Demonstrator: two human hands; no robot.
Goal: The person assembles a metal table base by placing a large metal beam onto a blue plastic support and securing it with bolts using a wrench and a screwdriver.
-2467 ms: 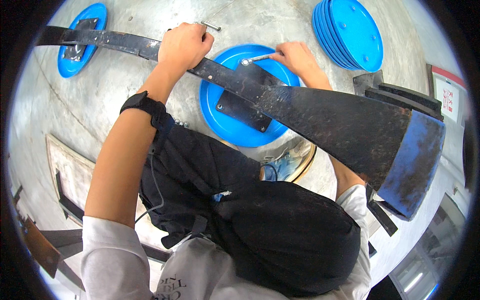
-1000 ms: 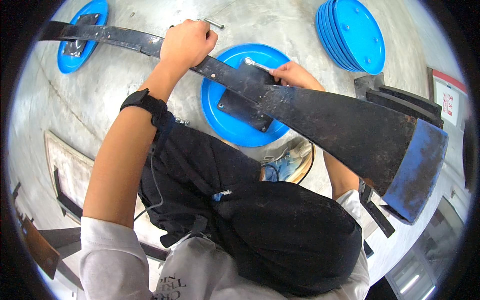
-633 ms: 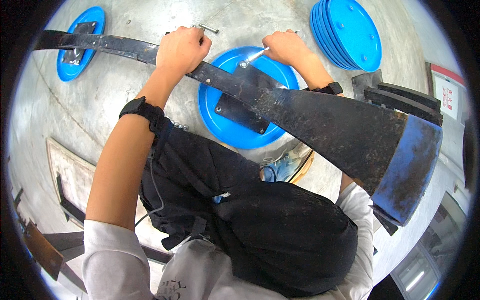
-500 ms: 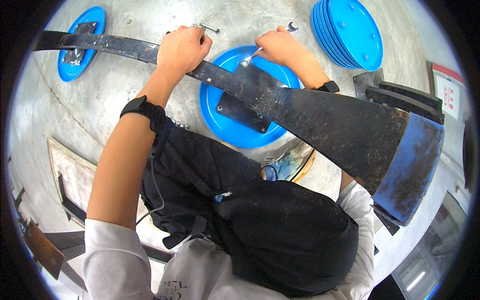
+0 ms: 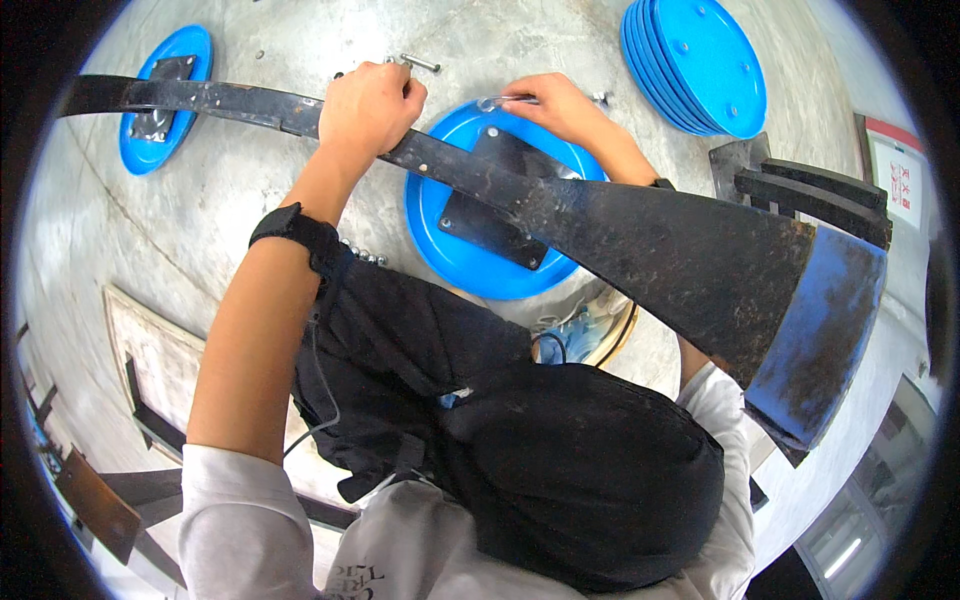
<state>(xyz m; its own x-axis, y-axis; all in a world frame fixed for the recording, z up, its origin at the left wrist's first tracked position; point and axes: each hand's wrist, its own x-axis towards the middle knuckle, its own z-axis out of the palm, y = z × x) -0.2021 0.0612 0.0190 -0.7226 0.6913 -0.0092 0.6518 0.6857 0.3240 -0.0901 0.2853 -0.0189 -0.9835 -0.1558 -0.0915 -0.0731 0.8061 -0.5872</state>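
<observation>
A long black metal bar widens into a broad flat blade with a blue-painted end at the right. My left hand is closed round the narrow part of the bar. Beneath it lies a round blue disc, with a black mounting plate crossing under the bar and bolt heads at its corners. My right hand is closed on a wrench at the disc's far edge. The wrench's ring end hangs apart from the nearest bolt; its other end shows past my knuckles.
Another blue disc with a black plate sits at the bar's left end. Blue discs are stacked at far right. A loose bolt lies beyond my left hand, several nuts beside my knee. Black metal parts stand right.
My right hand has lifted the wrench's ring end off the bolt and turned the wrench flatter, bringing it toward the disc's far rim. The left hand keeps its hold on the bar.
</observation>
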